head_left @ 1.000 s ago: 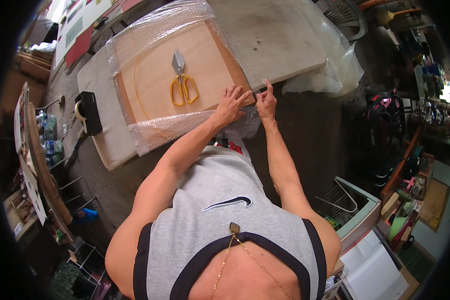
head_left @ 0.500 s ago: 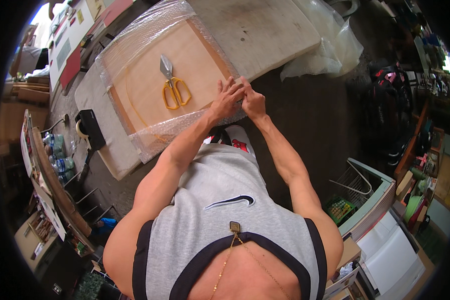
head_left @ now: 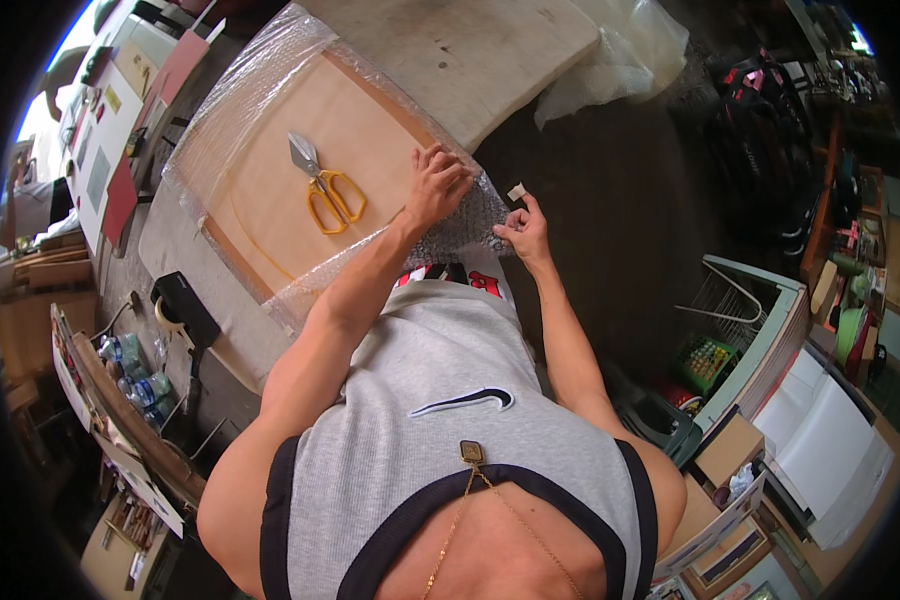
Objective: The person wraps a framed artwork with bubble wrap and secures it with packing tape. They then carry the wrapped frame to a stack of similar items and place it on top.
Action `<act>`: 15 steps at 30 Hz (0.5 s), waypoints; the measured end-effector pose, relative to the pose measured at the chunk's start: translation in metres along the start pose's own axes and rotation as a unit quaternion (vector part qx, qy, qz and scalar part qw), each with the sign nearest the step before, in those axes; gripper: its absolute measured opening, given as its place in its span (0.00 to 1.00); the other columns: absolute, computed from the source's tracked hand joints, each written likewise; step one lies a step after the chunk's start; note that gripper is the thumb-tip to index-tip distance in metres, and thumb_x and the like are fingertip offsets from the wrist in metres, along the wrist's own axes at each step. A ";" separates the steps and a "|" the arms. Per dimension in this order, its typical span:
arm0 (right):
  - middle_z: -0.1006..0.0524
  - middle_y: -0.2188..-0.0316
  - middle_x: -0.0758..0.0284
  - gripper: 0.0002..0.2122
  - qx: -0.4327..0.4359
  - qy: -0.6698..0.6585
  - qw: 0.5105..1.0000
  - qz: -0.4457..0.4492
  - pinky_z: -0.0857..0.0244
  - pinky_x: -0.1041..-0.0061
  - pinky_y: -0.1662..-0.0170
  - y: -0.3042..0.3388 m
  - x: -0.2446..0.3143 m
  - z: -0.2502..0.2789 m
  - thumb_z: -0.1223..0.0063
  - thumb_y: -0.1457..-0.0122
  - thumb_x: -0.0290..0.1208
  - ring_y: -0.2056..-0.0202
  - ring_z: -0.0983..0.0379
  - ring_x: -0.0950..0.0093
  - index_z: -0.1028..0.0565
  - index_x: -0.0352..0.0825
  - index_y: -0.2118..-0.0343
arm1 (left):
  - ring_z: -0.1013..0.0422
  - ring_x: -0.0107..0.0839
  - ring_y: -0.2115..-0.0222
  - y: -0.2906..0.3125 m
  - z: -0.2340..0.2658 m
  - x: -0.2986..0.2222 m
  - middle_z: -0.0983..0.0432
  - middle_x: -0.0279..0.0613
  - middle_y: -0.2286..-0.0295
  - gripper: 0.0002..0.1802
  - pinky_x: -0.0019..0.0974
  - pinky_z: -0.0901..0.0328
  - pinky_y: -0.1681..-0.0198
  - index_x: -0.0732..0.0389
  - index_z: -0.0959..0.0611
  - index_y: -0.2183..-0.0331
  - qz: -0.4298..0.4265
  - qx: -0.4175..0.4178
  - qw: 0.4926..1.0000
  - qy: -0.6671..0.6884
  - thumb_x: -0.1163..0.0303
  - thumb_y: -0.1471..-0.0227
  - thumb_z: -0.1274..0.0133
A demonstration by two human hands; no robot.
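Note:
A flat tan panel (head_left: 360, 110) with a brown border lies on the table, covered in clear bubble wrap (head_left: 460, 236). Yellow-handled scissors (head_left: 327, 195) rest on it, blades partly open, pointing away. My left hand (head_left: 438, 187) is curled over the wrap along the panel's right edge. Just right of it, thumb and bent fingers of my right hand (head_left: 526, 235) close on the loose corner of the wrap. Its index finger stretches up, with a small pale piece that looks like tape (head_left: 517, 191) on the tip.
A grey-topped table (head_left: 450, 60) stands ahead, with crumpled clear plastic (head_left: 620, 65) over its far right corner. A black tape dispenser (head_left: 185, 310) is at the left edge. Plastic bottles (head_left: 142, 385) stand lower left; a green crate (head_left: 705, 362) is at right.
My hands have come apart. The right has moved down and right, and a pale piece now shows on its index fingertip. The wrap's corner now spreads between the hands.

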State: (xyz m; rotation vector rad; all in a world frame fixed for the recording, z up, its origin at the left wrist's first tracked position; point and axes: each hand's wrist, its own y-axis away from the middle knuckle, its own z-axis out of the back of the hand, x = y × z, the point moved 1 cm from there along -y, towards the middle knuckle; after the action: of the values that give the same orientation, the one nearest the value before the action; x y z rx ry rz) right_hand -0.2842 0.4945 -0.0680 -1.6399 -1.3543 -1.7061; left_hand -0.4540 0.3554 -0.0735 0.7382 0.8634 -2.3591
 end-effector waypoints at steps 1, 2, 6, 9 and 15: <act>0.33 0.81 0.74 0.33 -0.026 0.074 0.996 0.047 0.38 0.84 0.76 0.008 0.007 -0.002 0.40 0.58 0.14 0.80 0.37 0.86 0.38 0.34 0.45 | 0.40 0.42 0.50 -0.001 -0.001 -0.003 0.28 0.33 0.63 0.10 0.67 0.55 0.48 0.51 0.18 0.72 0.010 -0.003 1.000 -0.019 0.60 0.59 0.39; 0.33 0.81 0.74 0.32 -0.050 0.147 0.984 0.092 0.38 0.83 0.76 0.015 0.014 -0.007 0.42 0.57 0.14 0.80 0.37 0.86 0.36 0.35 0.46 | 0.39 0.41 0.52 -0.003 -0.001 -0.005 0.27 0.32 0.64 0.10 0.66 0.55 0.48 0.51 0.18 0.73 0.021 -0.005 0.999 -0.032 0.59 0.59 0.39; 0.34 0.79 0.73 0.27 -0.122 0.350 0.891 0.263 0.39 0.82 0.76 0.036 0.029 -0.030 0.46 0.57 0.13 0.80 0.37 0.83 0.32 0.36 0.49 | 0.38 0.40 0.53 -0.005 -0.001 -0.017 0.29 0.32 0.67 0.14 0.74 0.55 0.50 0.52 0.19 0.76 0.046 -0.028 0.991 -0.122 0.54 0.61 0.38; 0.34 0.78 0.73 0.28 -0.165 0.306 0.916 0.200 0.40 0.83 0.77 0.049 0.025 -0.032 0.45 0.57 0.13 0.81 0.38 0.83 0.32 0.37 0.49 | 0.38 0.41 0.54 -0.009 0.001 -0.017 0.29 0.33 0.68 0.15 0.76 0.56 0.50 0.53 0.20 0.77 0.063 -0.009 0.992 -0.109 0.53 0.62 0.39; 0.28 0.74 0.71 0.21 -0.199 0.307 0.928 0.068 0.38 0.84 0.74 0.076 0.021 -0.016 0.41 0.56 0.17 0.80 0.38 0.86 0.28 0.31 0.55 | 0.37 0.43 0.56 -0.015 -0.004 -0.013 0.30 0.35 0.70 0.14 0.76 0.56 0.50 0.54 0.21 0.78 0.084 0.003 0.989 -0.125 0.56 0.66 0.38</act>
State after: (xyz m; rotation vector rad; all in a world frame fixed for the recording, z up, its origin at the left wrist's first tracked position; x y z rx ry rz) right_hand -0.2344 0.4537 -0.0193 -1.1690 -0.6119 -2.2463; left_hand -0.4531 0.3715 -0.0615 0.4833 0.6599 -2.2451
